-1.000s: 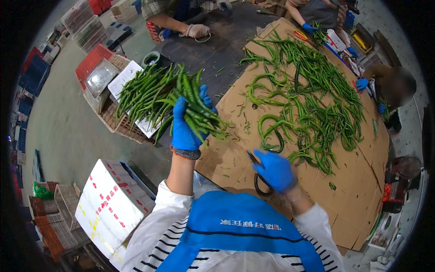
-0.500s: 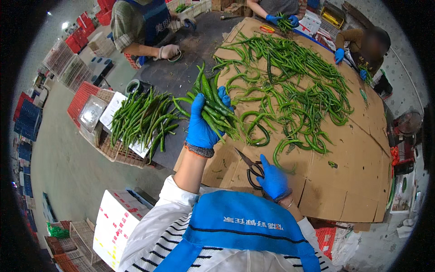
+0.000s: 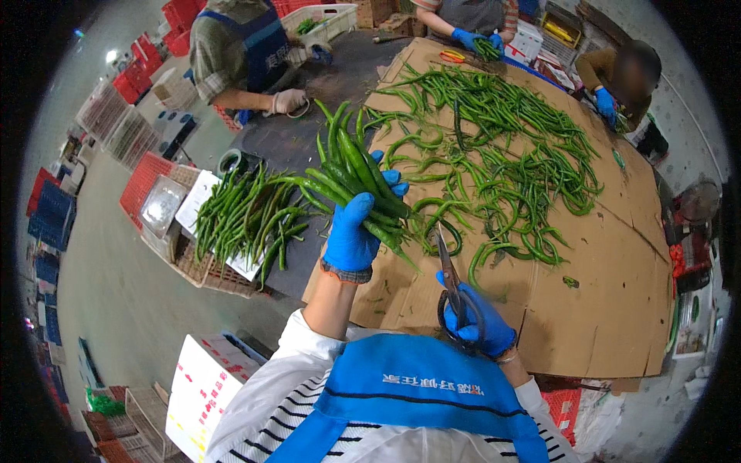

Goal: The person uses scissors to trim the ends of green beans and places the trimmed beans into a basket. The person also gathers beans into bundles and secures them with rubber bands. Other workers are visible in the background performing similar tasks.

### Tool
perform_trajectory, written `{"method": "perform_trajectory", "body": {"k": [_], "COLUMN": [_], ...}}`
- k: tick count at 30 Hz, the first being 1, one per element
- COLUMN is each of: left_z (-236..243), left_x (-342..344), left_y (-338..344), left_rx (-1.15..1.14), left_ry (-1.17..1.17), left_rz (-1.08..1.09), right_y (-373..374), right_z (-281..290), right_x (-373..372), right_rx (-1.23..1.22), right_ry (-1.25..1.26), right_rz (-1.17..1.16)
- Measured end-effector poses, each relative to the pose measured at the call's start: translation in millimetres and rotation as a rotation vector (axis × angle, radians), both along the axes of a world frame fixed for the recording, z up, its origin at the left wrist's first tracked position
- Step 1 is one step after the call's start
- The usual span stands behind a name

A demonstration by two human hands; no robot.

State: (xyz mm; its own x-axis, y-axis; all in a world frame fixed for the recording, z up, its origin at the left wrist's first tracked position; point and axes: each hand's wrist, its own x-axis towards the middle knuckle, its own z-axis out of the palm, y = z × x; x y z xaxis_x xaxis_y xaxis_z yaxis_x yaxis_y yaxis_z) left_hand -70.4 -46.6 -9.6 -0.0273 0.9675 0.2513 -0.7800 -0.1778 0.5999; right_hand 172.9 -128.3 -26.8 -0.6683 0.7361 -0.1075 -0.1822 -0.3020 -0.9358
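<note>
Bare cardboard on the surface (image 3: 602,309) lies open right of the right hand (image 3: 472,318), up to its near edge. The left hand (image 3: 356,228) has its fingers closed around a bunch of green peppers (image 3: 351,176), raised over the surface's left edge. The right hand's fingers grip scissors (image 3: 449,287), blades pointing at the bunch; the handles are partly hidden.

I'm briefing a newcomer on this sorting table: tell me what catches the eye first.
The sprawl of long green chili peppers across the brown cardboard sheet on the table. Nearer, the left hand in a blue glove grips a bundle of green peppers above the cardboard's left edge, and the right hand holds black-handled scissors.
</note>
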Motion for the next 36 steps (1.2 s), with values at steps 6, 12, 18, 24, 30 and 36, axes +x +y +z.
{"method": "perform_trajectory", "body": {"k": [6,12,18,24,30,36], "left_z": [5,13,15,15,15,11], "left_x": [-4,-7,-8,-7,-8,-11], "left_y": [2,-2,-3,-4,-4,-3], "left_rx": [0.012,0.101,0.126,0.146,0.136,0.140], "left_ry": [0.050,0.239,0.250,0.262,0.246,0.218], "left_rz": [0.039,0.150,0.152,0.129,0.096,0.095], "right_y": [6,9,8,13,14,12], "right_z": [-3,13,14,16,6,1], "right_x": [-15,-32,-36,-35,-35,-35], "right_rx": [-0.085,-0.132,-0.222,-0.310,-0.381,-0.377], "right_ry": [0.208,0.091,0.193,0.283,0.342,0.416], "right_rz": [0.092,0.142,0.153,0.230,0.282,0.302]}}
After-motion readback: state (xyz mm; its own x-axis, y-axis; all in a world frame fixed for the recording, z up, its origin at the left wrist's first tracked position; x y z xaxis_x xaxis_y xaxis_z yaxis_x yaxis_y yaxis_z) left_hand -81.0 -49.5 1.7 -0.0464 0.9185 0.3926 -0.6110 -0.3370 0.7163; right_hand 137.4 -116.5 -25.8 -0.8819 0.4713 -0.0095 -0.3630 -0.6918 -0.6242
